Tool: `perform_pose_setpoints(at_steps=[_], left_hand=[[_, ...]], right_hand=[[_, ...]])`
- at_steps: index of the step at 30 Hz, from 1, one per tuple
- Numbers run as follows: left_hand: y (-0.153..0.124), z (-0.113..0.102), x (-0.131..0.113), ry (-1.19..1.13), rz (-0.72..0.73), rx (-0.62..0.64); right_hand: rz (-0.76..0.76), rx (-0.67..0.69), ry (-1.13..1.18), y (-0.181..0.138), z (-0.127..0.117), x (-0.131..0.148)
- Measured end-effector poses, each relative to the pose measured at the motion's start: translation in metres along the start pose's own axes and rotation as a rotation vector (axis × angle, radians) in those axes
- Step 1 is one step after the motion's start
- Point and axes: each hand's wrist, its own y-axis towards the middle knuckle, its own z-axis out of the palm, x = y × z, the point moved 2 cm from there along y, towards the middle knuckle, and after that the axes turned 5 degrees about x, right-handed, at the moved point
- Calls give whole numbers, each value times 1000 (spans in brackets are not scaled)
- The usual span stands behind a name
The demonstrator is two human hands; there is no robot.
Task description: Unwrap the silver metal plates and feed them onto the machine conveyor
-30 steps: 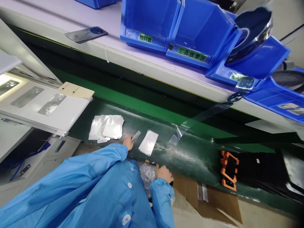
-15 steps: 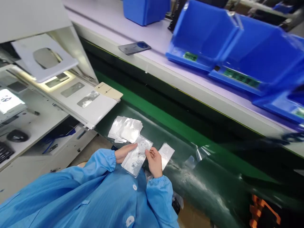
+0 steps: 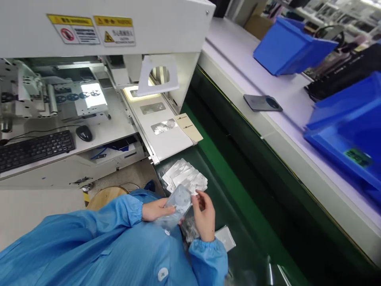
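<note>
My left hand (image 3: 158, 209) grips a translucent phone-shaped film (image 3: 179, 197) by its left side, thumb on top. The sheet is tilted in front of my blue coat, with camera-hole marks near its top. At its upper right edge, the thumb and fingers of my right hand (image 3: 204, 215) are pinched together. Just beyond lies a fanned pile of silvery phone-shaped sheets (image 3: 185, 173) on the dark green belt. Crumpled clear film (image 3: 189, 228) shows below, between my hands. Past my right wrist is another silvery stack (image 3: 225, 237), partly covered by my sleeve.
Ahead stands a white machine with a feed conveyor (image 3: 175, 149) carrying two phone-shaped pieces, and a beige card (image 3: 188, 127) at its edge. A keyboard (image 3: 38, 147) and mouse (image 3: 84, 133) are left. On the right shelf are a dark phone back (image 3: 262, 103) and blue bins (image 3: 290, 47).
The view has swung left toward the machine. The held sheet now looks clearer and less silvery, and my right hand has shifted to its upper right edge.
</note>
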Motion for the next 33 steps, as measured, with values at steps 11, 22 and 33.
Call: perform_pose_setpoints(at_steps=[11, 22, 33], left_hand=[[-51, -75, -53, 24, 52, 7], [-123, -146, -60, -295, 173, -500], [-109, -154, -71, -307, 154, -535]], right_hand=[[-131, 492, -21, 128, 73, 61], [-48, -204, -436, 270, 125, 54], [-216, -39, -815, 223, 192, 33]])
